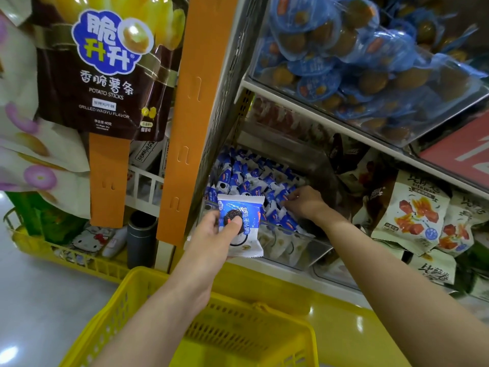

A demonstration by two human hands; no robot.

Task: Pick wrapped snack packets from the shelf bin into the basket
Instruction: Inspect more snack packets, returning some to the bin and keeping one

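Note:
My left hand [217,231] grips a blue-and-white wrapped cookie packet [242,226], thumb across its front, in front of the clear shelf bin [304,250]. The bin holds several more blue-and-white packets [254,178]. Inside it, my right hand [304,201] reaches down and its fingers pinch one of those packets near the right side. The yellow basket [277,332] sits below my arms at the bottom of the view; its inside is largely hidden by my left forearm.
An orange shelf post [195,102] stands left of the bin, with a brown potato-sticks bag [105,75] hanging beside it. Blue egg packs [357,56] fill the bin above. Cream snack bags [412,215] lie to the right. A second yellow basket [66,258] sits at the left.

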